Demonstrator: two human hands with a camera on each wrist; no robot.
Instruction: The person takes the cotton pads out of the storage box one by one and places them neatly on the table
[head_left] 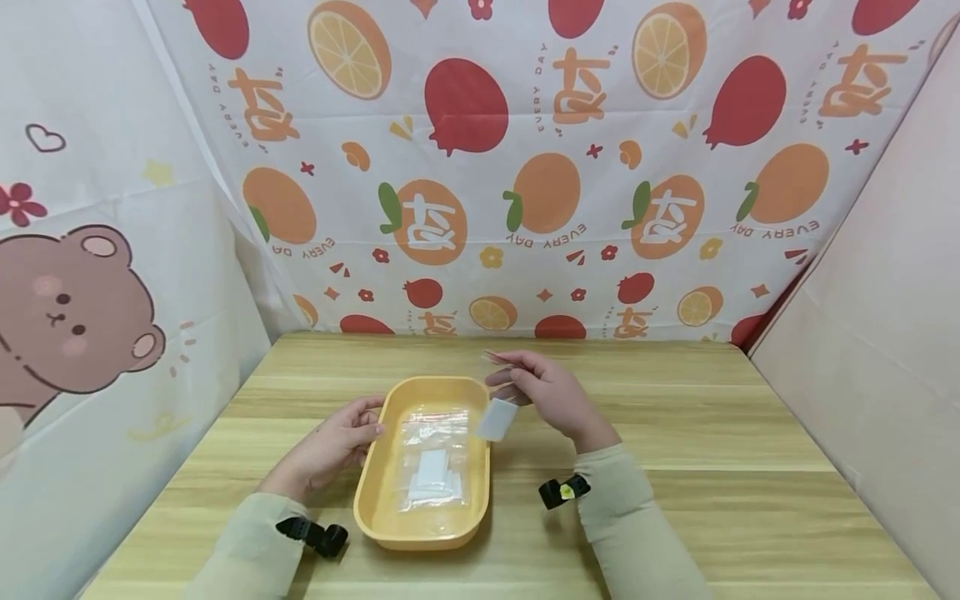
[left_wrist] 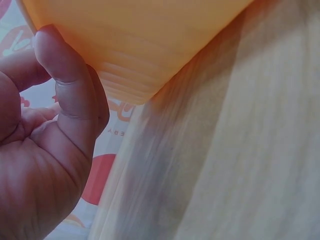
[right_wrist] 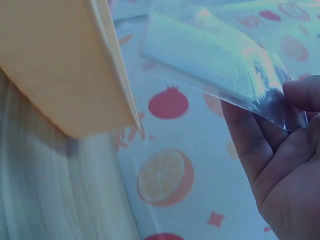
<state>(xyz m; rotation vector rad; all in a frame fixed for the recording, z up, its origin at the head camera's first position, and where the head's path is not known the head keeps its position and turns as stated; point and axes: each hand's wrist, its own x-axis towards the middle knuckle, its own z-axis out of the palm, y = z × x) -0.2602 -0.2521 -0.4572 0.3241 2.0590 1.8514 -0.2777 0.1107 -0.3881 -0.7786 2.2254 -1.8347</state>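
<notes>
A yellow rectangular tray (head_left: 365,500) stands on the table, its outer wall (left_wrist: 145,45) filling the top of the left wrist view. My left hand (head_left: 337,442) grips its left rim, thumb on one side and bent fingers on the other. Inside lie clear zip bags (head_left: 442,423) with red seal lines, overlapping, with white flat pieces (head_left: 432,468) in them. Over the tray's right rim, my right hand (head_left: 551,396) pinches another clear zip bag (right_wrist: 250,75) between thumb and fingers. A white flat piece (head_left: 497,419) sits in this bag's lower end, which hangs toward the tray.
The wood-grain table (head_left: 675,467) extends to both sides of the tray. A fruit-print cloth (head_left: 510,208) hangs behind it, a bear-print cloth (head_left: 75,317) at the left and a pale cloth (head_left: 877,333) at the right. Black wrist straps (head_left: 564,492) sit on both sleeves.
</notes>
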